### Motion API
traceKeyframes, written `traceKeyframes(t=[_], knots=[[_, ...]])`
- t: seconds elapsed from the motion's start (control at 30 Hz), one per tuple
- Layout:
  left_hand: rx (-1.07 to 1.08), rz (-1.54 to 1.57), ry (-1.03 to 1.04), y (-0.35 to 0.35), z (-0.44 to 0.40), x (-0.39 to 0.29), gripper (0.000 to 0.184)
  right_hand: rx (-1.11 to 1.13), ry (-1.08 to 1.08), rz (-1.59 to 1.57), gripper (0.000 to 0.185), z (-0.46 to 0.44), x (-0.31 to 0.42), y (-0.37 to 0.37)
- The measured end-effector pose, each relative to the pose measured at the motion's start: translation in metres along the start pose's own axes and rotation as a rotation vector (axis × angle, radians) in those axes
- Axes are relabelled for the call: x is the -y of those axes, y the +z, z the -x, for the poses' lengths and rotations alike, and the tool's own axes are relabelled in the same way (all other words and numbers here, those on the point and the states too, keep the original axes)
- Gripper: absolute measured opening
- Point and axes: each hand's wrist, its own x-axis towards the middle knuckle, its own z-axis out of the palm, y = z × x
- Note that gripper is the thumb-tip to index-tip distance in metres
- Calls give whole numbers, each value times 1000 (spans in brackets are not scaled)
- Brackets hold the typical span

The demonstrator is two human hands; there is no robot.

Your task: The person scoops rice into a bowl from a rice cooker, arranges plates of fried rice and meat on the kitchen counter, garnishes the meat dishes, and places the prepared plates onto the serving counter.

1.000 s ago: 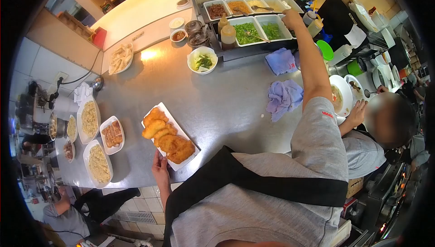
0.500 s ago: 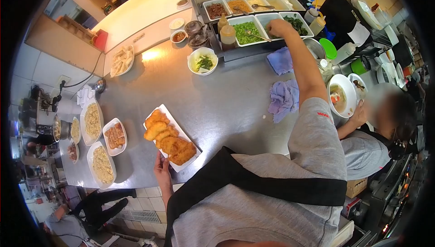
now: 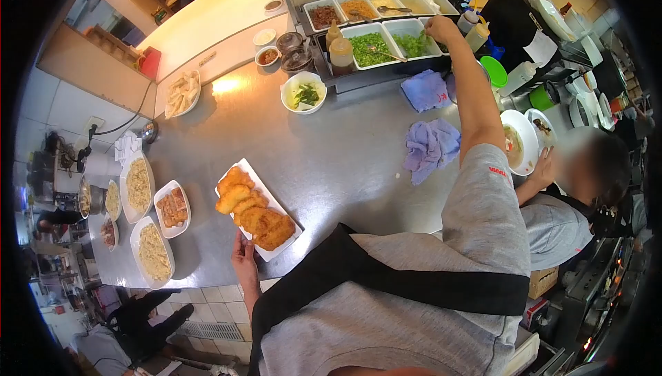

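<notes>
A white rectangular plate with a row of golden breaded fried pieces rests on the steel counter, slightly tilted in view. My left hand grips the plate's near left edge, its fingers partly hidden by the rim. Far off at the topping trays, my right hand is closed, fingers pointing down beside the tray of leafy green herbs. What the right fingers hold, if anything, is hidden. Left of that lies a tray of chopped green onion with a spoon in it.
Purple cloths lie on the counter under my right arm. Bowls of pale food stand at left, a white bowl of greens farther back. At right, a co-worker is beside a soup bowl.
My right hand has moved from over the leafy herb tray to its right edge, uncovering the herbs. My left hand stays at the plate. The co-worker's hand has shifted slightly.
</notes>
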Motion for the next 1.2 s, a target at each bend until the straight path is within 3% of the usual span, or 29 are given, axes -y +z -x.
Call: traceKeyframes(t=[0.1,0.3,0.5,0.6,0.7,0.9,1.03,1.2], knots=[[5,9,11,2,0,-1,45,-26,111,-36,18,12,19,-18],[8,19,21,-2,-2,5,45,0,-21,-18,15,13,35,-24],[-1,5,27,-1,-1,4,45,169,-151,208,15,27,50,-21],[-6,-1,30,1,-1,2,45,-61,-289,314,16,36,39,0],[-5,5,34,0,-1,2,45,-135,-255,335,15,33,32,4],[-6,32,29,-1,-2,6,46,-7,-175,-126,16,21,21,-45],[-4,36,50,-2,-4,11,46,-1,-88,-213,19,17,8,-60],[-14,44,45,-2,-4,12,45,117,154,-619,24,25,9,-67]])
